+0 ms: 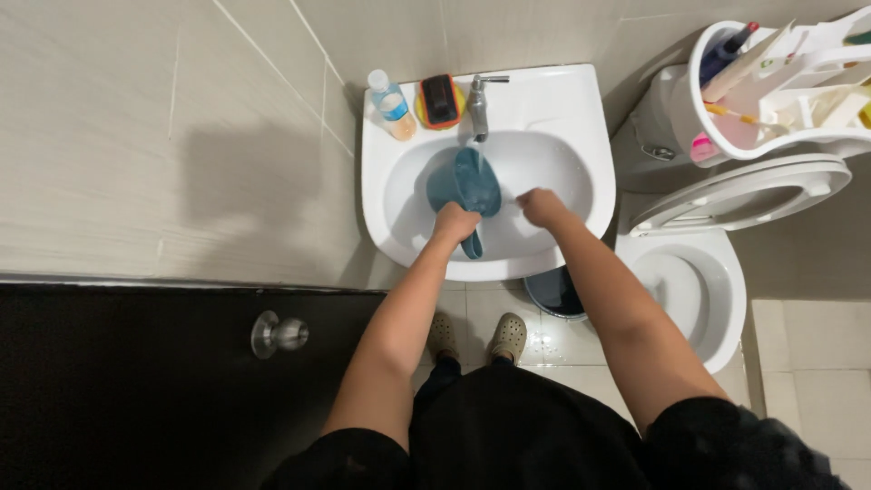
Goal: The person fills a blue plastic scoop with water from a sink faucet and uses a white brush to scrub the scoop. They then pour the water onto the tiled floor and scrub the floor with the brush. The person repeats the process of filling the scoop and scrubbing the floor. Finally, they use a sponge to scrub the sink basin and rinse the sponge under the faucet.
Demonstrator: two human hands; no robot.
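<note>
At frame centre, the left hand is clamping the handle of one teal plastic dipper in the white sink under the single faucet; it is probably light, rigid and slippery when wet, best held by that handle. Just right, the right hand is curling shut, seemingly empty; one bottle is standing upper left of the basin.

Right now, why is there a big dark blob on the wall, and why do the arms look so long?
Head view: the blob is a soft shadow on the wall, cast by light from above; the wide lens stretches the arms near the edges; the sink shines with mild glare; everything looks sharp.
</note>
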